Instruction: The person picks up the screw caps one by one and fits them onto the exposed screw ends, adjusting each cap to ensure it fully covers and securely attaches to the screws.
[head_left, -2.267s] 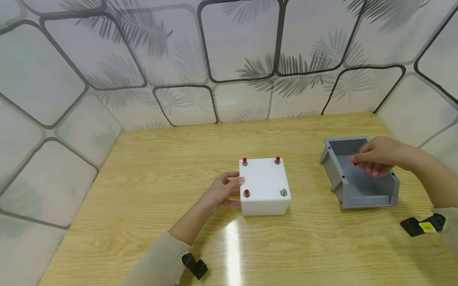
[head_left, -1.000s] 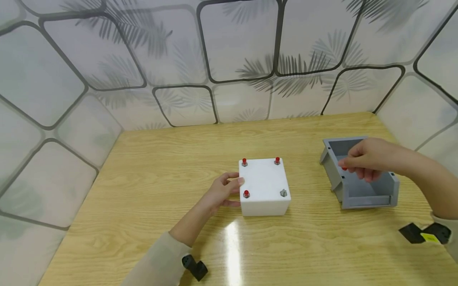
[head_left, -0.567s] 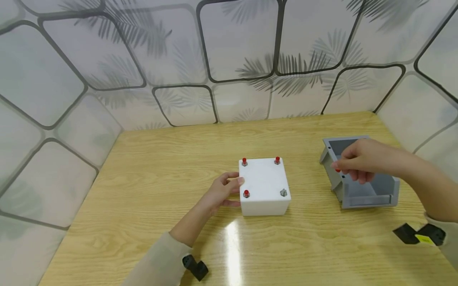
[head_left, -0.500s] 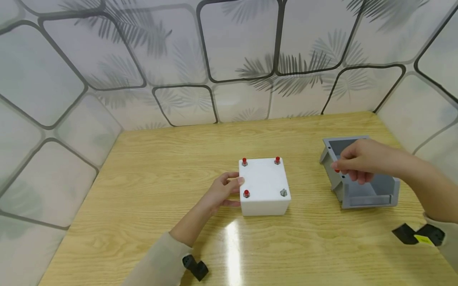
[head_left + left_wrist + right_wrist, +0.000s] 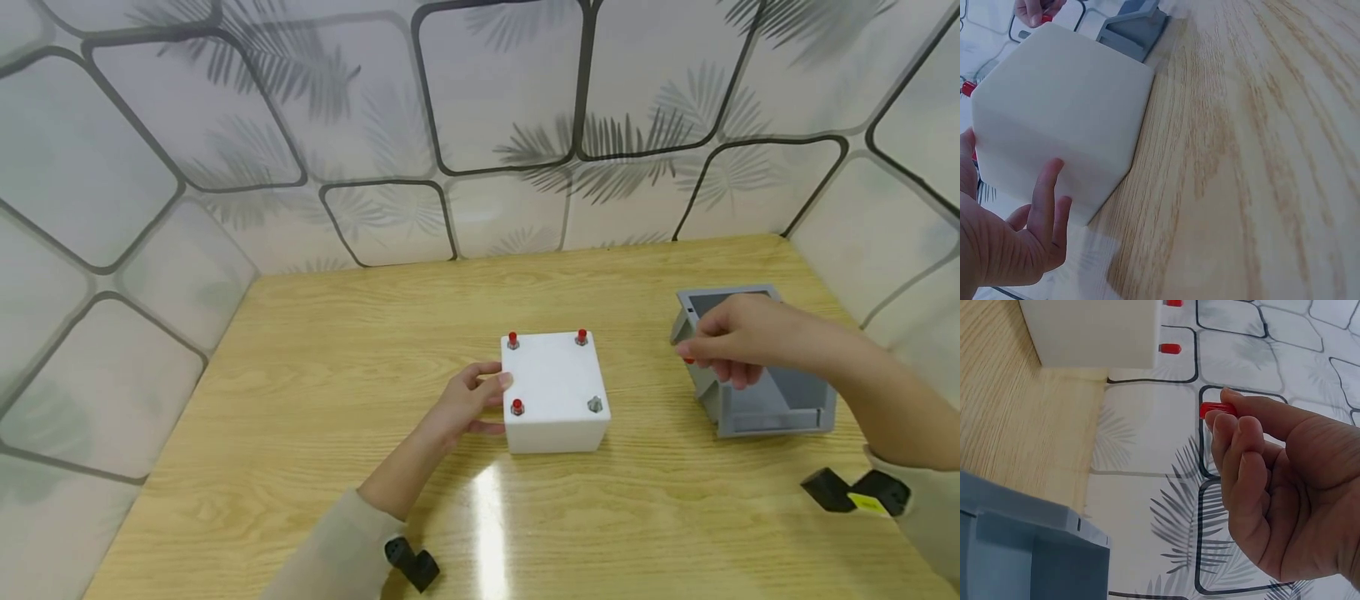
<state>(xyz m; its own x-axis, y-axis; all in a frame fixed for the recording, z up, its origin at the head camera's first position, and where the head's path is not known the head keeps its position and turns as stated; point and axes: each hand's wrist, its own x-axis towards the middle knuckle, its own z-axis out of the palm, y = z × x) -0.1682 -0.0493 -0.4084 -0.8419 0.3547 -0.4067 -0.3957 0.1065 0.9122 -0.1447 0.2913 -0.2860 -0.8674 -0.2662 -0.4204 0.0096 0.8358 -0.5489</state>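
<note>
A white box (image 5: 555, 379) stands on the table. Red caps, one of them the near-left red cap (image 5: 517, 406), sit on three of its top corners. A bare metal bolt (image 5: 595, 404) sticks up at the near-right corner. My left hand (image 5: 463, 404) rests against the box's left side, its thumb on the top edge and fingers touching the side face. Between thumb and forefinger my right hand (image 5: 738, 337) pinches a small red cap (image 5: 1217, 410), held in the air over the left wall of a grey bin (image 5: 776, 421).
The wooden table (image 5: 337, 350) reaches back to a patterned wall covering (image 5: 502, 92), which also rises on both sides. The bin stands right of the box, partly hidden by my right hand and forearm. Black wrist cameras, such as the left wrist camera (image 5: 411, 564), sit on both sleeves.
My right hand has moved left with the pinched red cap, from inside the bin's outline to its left wall. My left hand and the box stay in place.
</note>
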